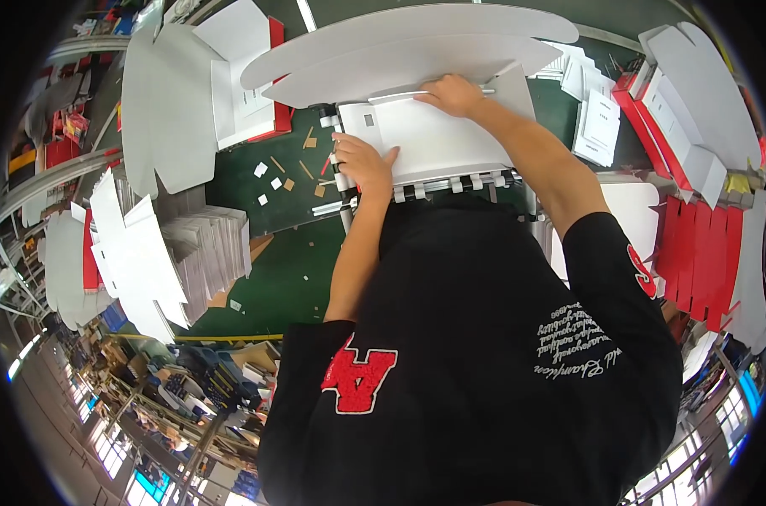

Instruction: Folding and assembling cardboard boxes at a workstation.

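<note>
In front of me a white cardboard box (522,97) lies opened, its large rounded lid (400,46) standing up at the far side. A white cardboard insert (446,139) with a small square cutout lies inside it. My left hand (364,164) is closed over the left edge of the box, thumb stretched inward along the insert. At the insert's far edge, below the lid, my right hand (453,95) is closed with its fingertips on the folded edge. The underside of both hands is hidden.
A metal bar with white clips (463,184) runs along the near side. Opened red-and-white boxes (256,93) stand left, another red box (653,126) right. Papers (598,122) lie nearby. Stacked cardboard blanks (206,244) and red blanks (695,253) flank the green table (286,278), dotted with scraps.
</note>
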The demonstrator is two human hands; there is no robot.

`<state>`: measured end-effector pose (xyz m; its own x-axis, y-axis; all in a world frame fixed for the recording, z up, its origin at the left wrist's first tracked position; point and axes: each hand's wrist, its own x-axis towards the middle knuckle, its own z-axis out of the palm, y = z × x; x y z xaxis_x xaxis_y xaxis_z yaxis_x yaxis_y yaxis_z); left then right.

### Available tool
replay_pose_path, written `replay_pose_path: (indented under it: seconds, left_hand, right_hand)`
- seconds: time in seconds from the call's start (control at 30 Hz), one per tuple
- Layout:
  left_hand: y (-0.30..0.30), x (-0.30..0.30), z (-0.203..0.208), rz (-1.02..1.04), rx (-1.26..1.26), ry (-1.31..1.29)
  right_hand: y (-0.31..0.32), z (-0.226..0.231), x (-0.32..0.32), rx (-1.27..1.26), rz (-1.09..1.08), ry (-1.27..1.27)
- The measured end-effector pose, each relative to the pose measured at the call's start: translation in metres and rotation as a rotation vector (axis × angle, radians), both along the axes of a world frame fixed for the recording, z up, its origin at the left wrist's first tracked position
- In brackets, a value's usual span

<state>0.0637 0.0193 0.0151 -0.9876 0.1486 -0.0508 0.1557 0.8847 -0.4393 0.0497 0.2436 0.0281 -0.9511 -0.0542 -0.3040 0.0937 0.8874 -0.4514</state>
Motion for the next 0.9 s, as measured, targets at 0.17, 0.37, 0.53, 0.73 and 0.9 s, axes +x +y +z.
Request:
replay_pose_path:
  seconds: [0.17,0.37,0.53,0.73,0.9]
  left_hand:
    - [-0.007,0.004,0.001,-0.047,0.48,-0.06]
    - [-0.014,0.01,-0.002,-0.223,0.331,-0.003]
    - [0.0,0.008,-0.008,-0.204,-0.007,0.087]
    - [-0.001,-0.008,-0.027,-0.192,0.241,0.069]
    - [-0.017,-0.009,0.01,0.085,0.588,-0.166]
  right_hand:
    - [0.007,-0.002,0.008,0.009,-0.04,0.174]
    - [0.005,-0.006,0.01,-0.066,0.018,0.361]
    - [-0.003,-0.024,0.004,0.041,0.027,0.143]
    - [-0.012,-0.024,0.03,0.14,0.261,0.288]
    - [-0.015,0.068,0.091,0.46,-0.523,0.695]
